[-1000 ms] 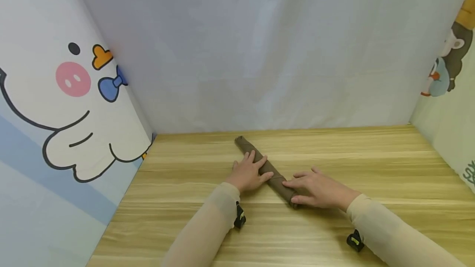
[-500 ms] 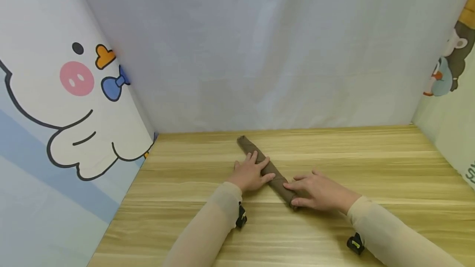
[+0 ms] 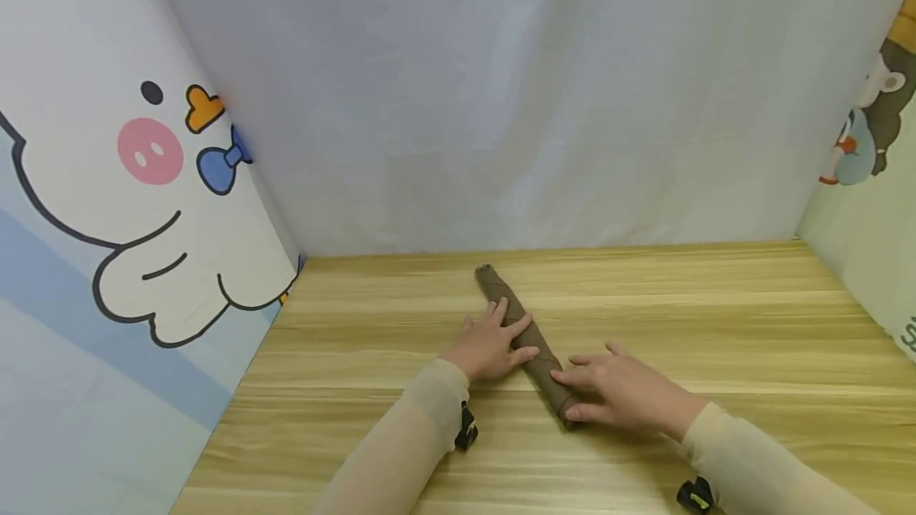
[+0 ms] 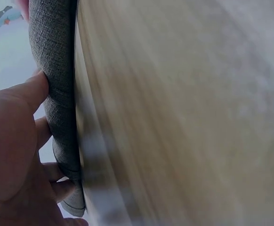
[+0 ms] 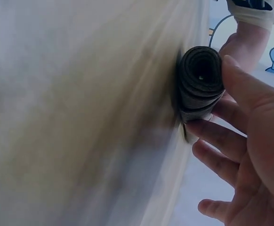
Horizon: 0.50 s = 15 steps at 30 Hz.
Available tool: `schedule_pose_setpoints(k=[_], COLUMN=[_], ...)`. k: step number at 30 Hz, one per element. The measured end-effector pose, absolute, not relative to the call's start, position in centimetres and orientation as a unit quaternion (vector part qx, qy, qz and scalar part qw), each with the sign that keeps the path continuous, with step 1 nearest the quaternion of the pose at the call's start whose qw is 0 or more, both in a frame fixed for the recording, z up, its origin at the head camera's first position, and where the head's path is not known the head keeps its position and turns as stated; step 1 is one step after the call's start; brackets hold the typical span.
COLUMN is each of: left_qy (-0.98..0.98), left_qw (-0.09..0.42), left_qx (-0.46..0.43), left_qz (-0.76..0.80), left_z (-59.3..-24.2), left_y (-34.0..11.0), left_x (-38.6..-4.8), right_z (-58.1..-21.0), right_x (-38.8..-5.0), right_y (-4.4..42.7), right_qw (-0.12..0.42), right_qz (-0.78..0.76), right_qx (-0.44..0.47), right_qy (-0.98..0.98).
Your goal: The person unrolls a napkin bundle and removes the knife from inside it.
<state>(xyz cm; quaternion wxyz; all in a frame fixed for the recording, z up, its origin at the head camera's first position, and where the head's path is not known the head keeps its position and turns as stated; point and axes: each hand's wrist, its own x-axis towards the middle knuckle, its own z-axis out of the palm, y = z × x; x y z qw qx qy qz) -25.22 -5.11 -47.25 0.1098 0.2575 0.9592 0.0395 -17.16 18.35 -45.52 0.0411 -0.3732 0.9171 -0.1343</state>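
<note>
A brown-grey fabric roll (image 3: 549, 392) lies diagonally on the wooden-topped table (image 3: 372, 308), its far end to the left and its near end to the right. My left hand (image 3: 488, 346) rests across its middle with spread fingers. Thumb and fingers touch the woven cloth (image 4: 61, 122) in the left wrist view. At the near end, my right hand (image 3: 630, 392) touches the roll with its thumb and forefinger, the other fingers stretched out. The right wrist view shows the spiral end of the roll (image 5: 198, 103), thumb on top and fingers extended along its side.
Behind the table hangs a pale grey curtain (image 3: 515, 118). A white panel with a cartoon duck (image 3: 164, 197) stands at the left, and a light green printed panel (image 3: 869, 245) at the right. Small black devices (image 3: 466, 427) sit at both wrists.
Within the last half second the roll has turned slightly; its far end has shifted right and its near end closer to me. Both hands have moved along with it, a little nearer and to the right.
</note>
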Motion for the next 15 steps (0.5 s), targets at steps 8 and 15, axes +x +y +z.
schedule_pose_setpoints(k=[8,15], left_qy=[0.95,0.938], left_qw=[0.122,0.131], left_qx=[0.287,0.319], left_qz=[0.027,0.038], left_z=[-46.7,-46.6], left_y=[-4.6,-4.4], left_x=[-24.8,-24.7], right_z=[-45.7,-46.1], right_x=[-15.8,-14.8], right_y=[18.2,18.2], right_qw=[0.025,-0.006], right_qz=[-0.118,-0.091], right_qx=[-0.375,-0.393], right_qy=[0.919,0.915])
